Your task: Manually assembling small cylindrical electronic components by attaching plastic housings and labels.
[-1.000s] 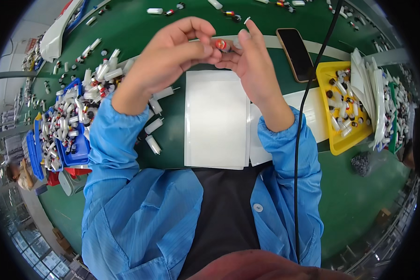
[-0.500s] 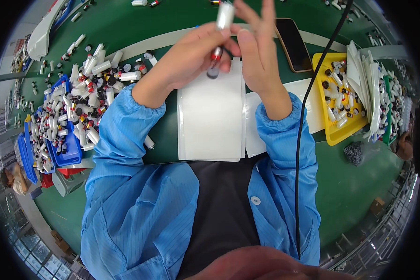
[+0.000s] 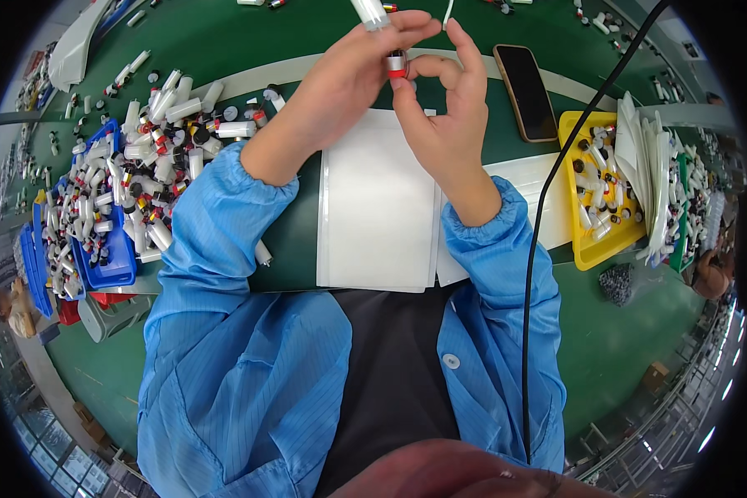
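My left hand (image 3: 340, 83) is gripping a white cylinder (image 3: 369, 12), right hand (image 3: 448, 124) pinching a red-banded part (image 3: 397, 70); a loose pile (image 3: 164, 168) is apparently remaining.

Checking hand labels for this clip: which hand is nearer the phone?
Right. The right hand is just left of the phone; the left hand is farther left.

Beyond the smooth, faintly glossy white sheets (image 3: 378, 212), the held tube (image 3: 371, 13) looks like satiny plastic. Right of them: a smooth yellow plastic tray (image 3: 612, 242) and a glossy-screened smartphone (image 3: 527, 93); below them, a sheeny blue cloth jacket (image 3: 253, 373).
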Available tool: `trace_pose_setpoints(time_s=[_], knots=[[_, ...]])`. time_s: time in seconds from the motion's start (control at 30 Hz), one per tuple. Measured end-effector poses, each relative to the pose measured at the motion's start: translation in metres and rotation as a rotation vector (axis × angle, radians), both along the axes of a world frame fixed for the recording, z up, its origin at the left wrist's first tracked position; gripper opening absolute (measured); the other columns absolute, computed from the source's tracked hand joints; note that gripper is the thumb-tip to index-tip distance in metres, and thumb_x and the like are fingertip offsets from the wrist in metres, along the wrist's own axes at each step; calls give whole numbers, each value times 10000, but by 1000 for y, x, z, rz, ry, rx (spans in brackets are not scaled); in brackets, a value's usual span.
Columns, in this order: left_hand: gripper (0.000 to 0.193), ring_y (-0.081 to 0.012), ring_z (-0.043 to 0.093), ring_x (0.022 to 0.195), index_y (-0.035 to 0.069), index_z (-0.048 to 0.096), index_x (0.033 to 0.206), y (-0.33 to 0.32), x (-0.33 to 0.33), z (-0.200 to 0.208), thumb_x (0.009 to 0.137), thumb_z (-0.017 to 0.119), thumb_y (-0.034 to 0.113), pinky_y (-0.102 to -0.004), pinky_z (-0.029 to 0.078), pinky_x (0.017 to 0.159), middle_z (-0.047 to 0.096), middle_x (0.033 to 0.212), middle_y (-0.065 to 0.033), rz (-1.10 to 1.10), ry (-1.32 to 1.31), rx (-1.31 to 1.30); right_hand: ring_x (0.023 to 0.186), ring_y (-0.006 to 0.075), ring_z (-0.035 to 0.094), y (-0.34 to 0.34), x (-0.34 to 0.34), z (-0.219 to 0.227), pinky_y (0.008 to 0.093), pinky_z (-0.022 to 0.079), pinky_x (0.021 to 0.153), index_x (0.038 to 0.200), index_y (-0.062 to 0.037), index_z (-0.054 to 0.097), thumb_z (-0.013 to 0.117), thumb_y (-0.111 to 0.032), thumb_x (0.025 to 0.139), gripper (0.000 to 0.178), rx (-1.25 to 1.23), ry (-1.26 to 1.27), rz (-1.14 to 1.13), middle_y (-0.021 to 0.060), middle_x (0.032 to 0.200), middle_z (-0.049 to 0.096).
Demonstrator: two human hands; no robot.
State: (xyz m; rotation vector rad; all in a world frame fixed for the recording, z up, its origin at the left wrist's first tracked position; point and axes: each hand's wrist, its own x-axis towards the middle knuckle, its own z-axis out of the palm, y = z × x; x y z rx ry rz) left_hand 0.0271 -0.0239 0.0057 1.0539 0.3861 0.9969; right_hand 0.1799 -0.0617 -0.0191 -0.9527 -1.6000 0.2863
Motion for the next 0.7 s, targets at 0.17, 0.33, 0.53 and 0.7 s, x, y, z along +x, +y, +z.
trace_pose_setpoints(time_s=[0.17,0.33,0.53,0.7], knots=[[452,-157,653,1077,-18,554,1374,4,-12,12,951,682,73,-298,519,985,643,1269,-127,84,404,140,860,217,638,7,9,-7,374,465,844,1445,-50,488,718,10,791,696,217,-141,-142,16,897,688],[435,-159,662,1089,-30,582,1334,7,-13,10,923,710,29,-283,537,981,669,1198,-118,111,328,76,856,217,634,8,11,3,376,453,824,1417,-66,532,728,19,776,676,286,-271,-187,4,888,674],[434,-190,688,1088,-39,572,1348,11,-15,10,934,690,19,-320,555,979,698,1161,-135,89,346,92,856,188,646,-1,12,8,344,486,806,1350,-45,568,737,5,816,562,228,-267,-165,22,923,669],[433,-194,691,1070,-25,574,1362,13,-17,3,944,678,23,-323,563,962,704,1171,-146,132,412,128,948,178,627,-8,13,20,355,488,899,1367,45,503,637,-73,962,443,27,-251,-113,96,978,682]])
